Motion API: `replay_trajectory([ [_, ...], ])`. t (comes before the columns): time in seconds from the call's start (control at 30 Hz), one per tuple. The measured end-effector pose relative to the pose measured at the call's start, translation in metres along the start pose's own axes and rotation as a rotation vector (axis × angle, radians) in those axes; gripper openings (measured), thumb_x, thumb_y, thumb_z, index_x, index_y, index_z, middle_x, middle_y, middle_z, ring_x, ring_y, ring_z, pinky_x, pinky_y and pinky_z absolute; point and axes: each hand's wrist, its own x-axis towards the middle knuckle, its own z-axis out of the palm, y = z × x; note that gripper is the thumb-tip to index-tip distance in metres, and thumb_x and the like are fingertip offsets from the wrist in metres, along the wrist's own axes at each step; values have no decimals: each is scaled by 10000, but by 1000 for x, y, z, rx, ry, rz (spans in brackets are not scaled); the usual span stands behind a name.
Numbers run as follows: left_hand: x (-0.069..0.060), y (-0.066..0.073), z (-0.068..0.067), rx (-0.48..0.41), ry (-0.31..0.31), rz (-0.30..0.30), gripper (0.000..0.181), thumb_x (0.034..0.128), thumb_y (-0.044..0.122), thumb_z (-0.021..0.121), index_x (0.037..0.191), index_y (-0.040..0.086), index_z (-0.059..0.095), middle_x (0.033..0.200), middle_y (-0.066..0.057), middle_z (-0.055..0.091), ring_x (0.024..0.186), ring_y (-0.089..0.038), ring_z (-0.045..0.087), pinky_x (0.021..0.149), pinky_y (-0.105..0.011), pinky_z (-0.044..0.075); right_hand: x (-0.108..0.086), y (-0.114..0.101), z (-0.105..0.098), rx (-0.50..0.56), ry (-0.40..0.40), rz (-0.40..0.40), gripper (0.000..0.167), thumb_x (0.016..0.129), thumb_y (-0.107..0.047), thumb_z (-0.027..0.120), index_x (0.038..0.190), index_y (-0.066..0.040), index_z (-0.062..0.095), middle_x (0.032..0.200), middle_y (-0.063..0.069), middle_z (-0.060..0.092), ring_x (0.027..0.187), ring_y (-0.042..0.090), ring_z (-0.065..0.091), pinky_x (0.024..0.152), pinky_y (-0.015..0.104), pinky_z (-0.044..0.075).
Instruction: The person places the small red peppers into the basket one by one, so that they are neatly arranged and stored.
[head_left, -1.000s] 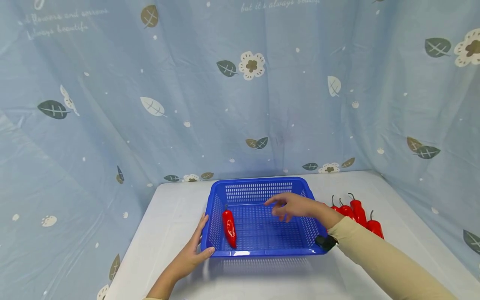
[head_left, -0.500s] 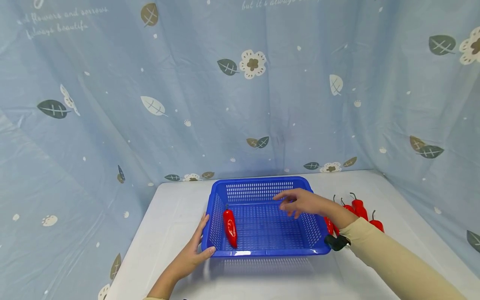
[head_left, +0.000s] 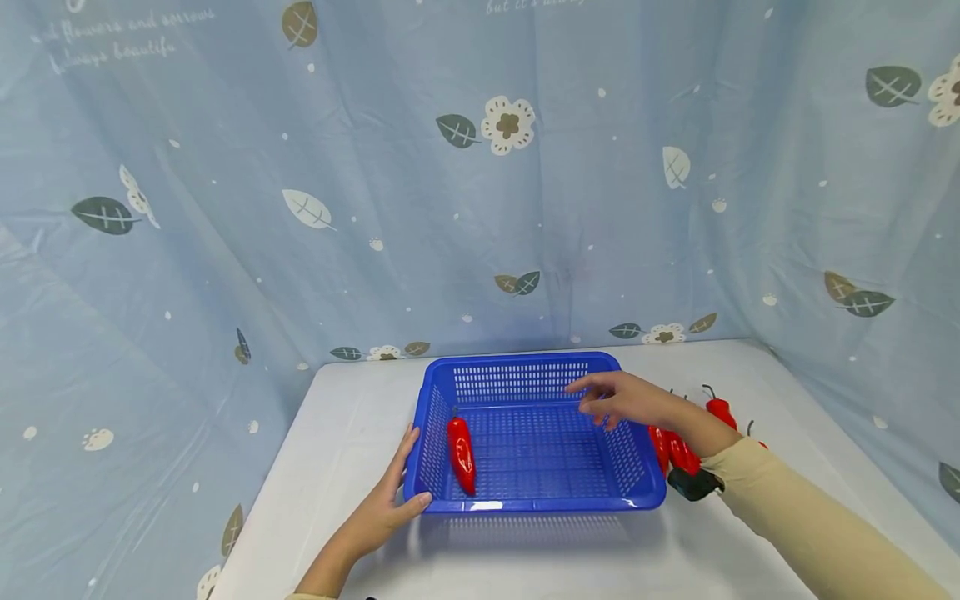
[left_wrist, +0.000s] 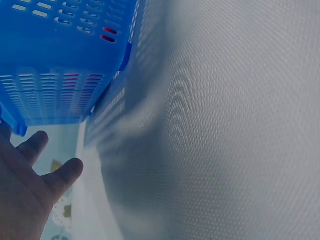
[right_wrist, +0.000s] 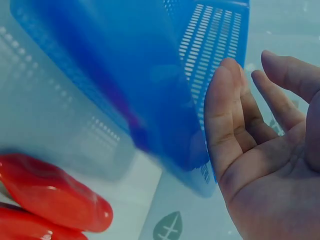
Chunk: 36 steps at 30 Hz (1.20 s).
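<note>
A blue plastic basket (head_left: 540, 505) with slotted sides stands on the white table. One red pepper (head_left: 462, 457) lies inside along its left side. My left hand (head_left: 381, 515) rests against the basket's near left corner, thumb on the front rim and fingers along the left side; the left wrist view shows its fingers (left_wrist: 65, 176) spread. Over the basket's right side hovers my right hand (head_left: 626, 400), fingers loosely bent and nothing between them. In the right wrist view its palm (right_wrist: 270, 172) is bare, close to the basket wall (right_wrist: 125, 65).
To the right of the basket lie several red peppers (head_left: 682, 454), partly hidden by my right forearm; two show in the right wrist view, one a smooth red pepper (right_wrist: 55, 192). A blue leaf-patterned curtain (head_left: 570, 208) hangs behind the table (head_left: 352, 400).
My right hand, holding nothing, has moved right across the basket toward its right rim and the peppers there. The left hand and the pepper in the basket stay put.
</note>
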Motion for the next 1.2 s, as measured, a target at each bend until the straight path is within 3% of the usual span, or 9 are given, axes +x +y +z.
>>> replay_trajectory([
  [0.17,1,-2,0,-1,1,0,919,949,336,643,1650,292,50,1713,-103,-37,1507,-504,130,1150,-679,217,-4,4,-4,9,25,17,419,996,-192,654,1397,-86,598,1048,98,662,865,253,643,732,405,618],
  [0.43,1,-2,0,-5,5,-6,925,944,345,645,1650,295,50,1713,-106,-35,1497,-522,146,1138,-692,229,-13,11,-10,12,60,9,436,1004,-209,647,1412,-72,581,1045,111,648,887,295,638,725,399,615],
  [0.8,0,0,0,-6,4,14,915,946,334,642,1650,291,59,1712,-110,-38,1499,-526,138,1139,-698,223,-26,21,-20,38,106,33,486,997,-215,655,1432,-28,547,1107,235,624,880,279,632,722,379,608],
  [1.2,0,-1,-1,-12,-1,9,921,943,329,650,1650,294,61,1713,-106,-41,1507,-510,124,1149,-688,213,-40,30,-28,25,158,55,465,995,-207,655,1419,-39,563,1129,161,648,883,278,639,727,377,612],
])
